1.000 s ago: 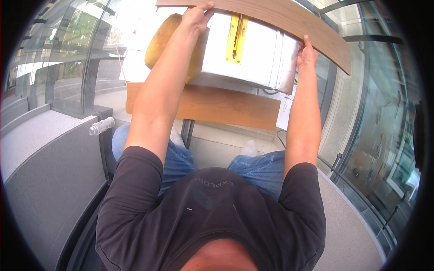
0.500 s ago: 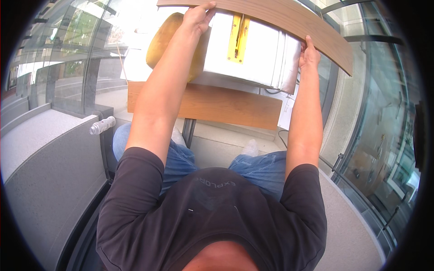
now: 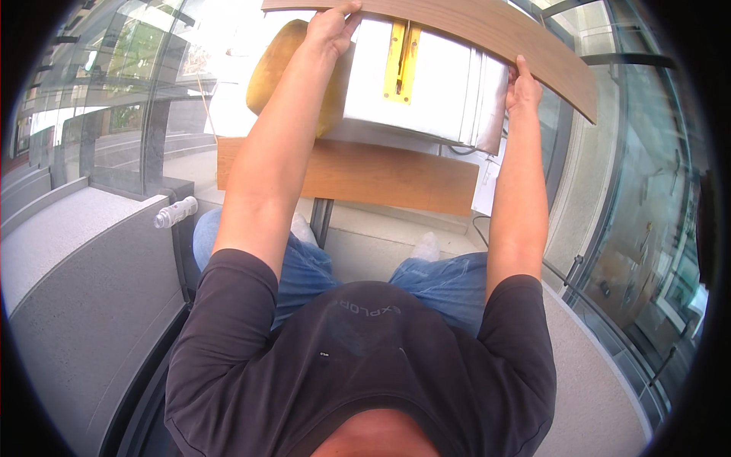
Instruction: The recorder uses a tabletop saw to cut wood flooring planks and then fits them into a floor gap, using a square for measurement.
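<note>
A long brown wooden plank (image 3: 472,30) lies across the far side of a white-topped machine that looks like a table saw (image 3: 449,91). My left hand (image 3: 333,30) grips the plank's near edge left of the middle. Farther right, my right hand (image 3: 524,93) holds the same edge, one finger pointing up along it and the other fingers partly hidden. Between my hands, a yellow slotted plate (image 3: 400,65) is set into the machine's top; its far end meets the plank. The plank's top runs out of the picture.
A yellowish rounded piece (image 3: 274,68) is left of the machine, partly behind my left forearm. A second wooden board (image 3: 396,183) spans the machine's near side, above a dark leg (image 3: 321,221). A clear bottle-like thing (image 3: 177,212) rests by the grey panel (image 3: 91,282). Glass walls flank both sides.
Both hands keep their hold on the plank. The view has shifted very slightly; nothing else has visibly moved.
</note>
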